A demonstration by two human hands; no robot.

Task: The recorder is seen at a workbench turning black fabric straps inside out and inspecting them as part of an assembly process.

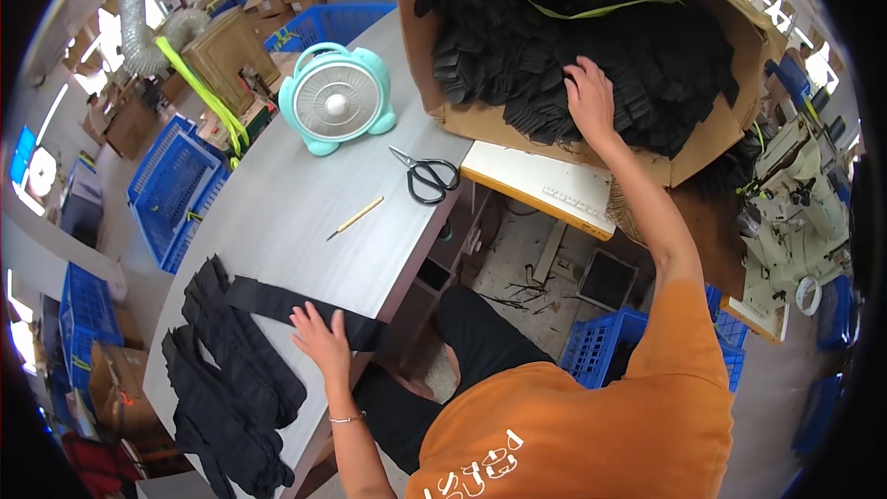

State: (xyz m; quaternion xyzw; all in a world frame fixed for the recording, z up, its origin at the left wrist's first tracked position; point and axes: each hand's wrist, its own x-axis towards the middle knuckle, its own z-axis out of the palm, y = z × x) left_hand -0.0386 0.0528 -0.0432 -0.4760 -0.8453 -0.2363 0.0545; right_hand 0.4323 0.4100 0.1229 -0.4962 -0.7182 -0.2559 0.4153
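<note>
Partly hidden — black strip (277,301) beneath the left fingers (316,319).

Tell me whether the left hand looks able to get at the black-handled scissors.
Probably yes: the left hand lies spread on a black strip, and only grey tabletop shows between it and the scissors.
</note>
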